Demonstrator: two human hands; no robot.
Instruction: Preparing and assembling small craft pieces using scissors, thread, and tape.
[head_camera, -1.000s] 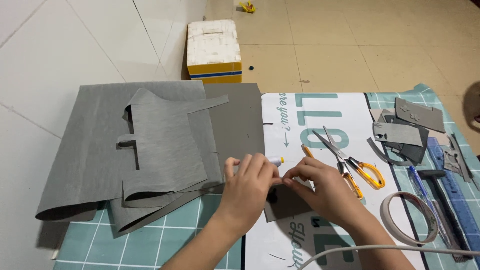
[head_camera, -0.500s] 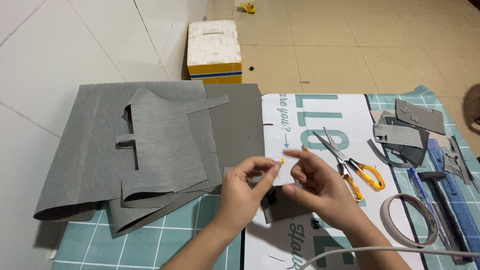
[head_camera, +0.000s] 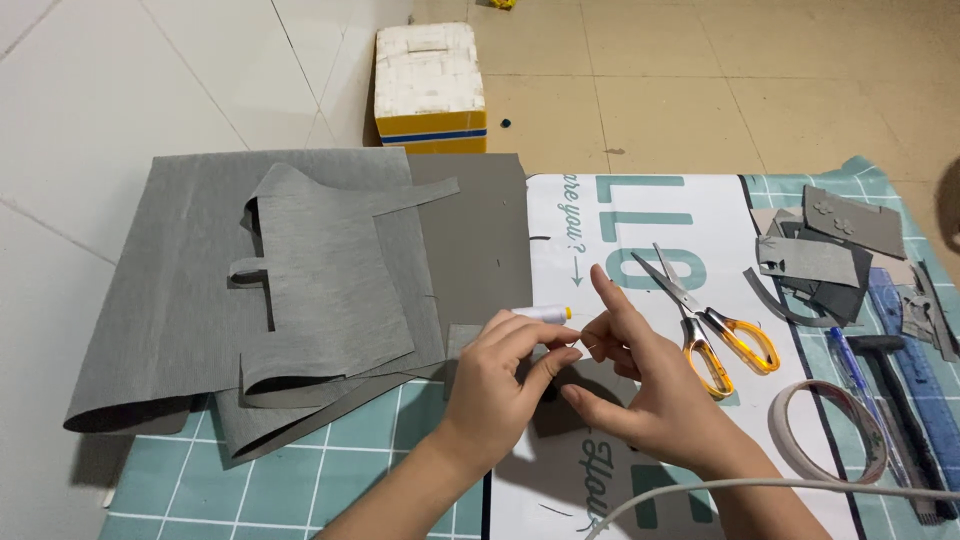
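Hands meet at the middle of the frame, over the white printed sheet that lies on our teal cutting mat. Our left hand is curled shut around a small white spool with a yellow end; only that end pokes out past the fingers, and the rest of it is buried in the fist. Our right hand sits just beside it, thumb and middle finger pinched together, forefinger raised and pointing away. We cannot tell what the pinch holds: a thread may run between the hands, but it is too fine to make out.

Beneath the hands lies a small dark grey piece, mostly hidden by them and their shadow.

To the left, large grey fabric sheets are stacked in folded layers, and how many lie underneath we cannot tell. Orange-handled scissors rest closed on the white sheet, near the right hand. Farther right are a roll of tape, a heap of grey offcuts, a pen, a blue ruler and a dark tool cut off by the lower edge. A white cable crosses our right wrist. A white and yellow box stands on the floor beyond.
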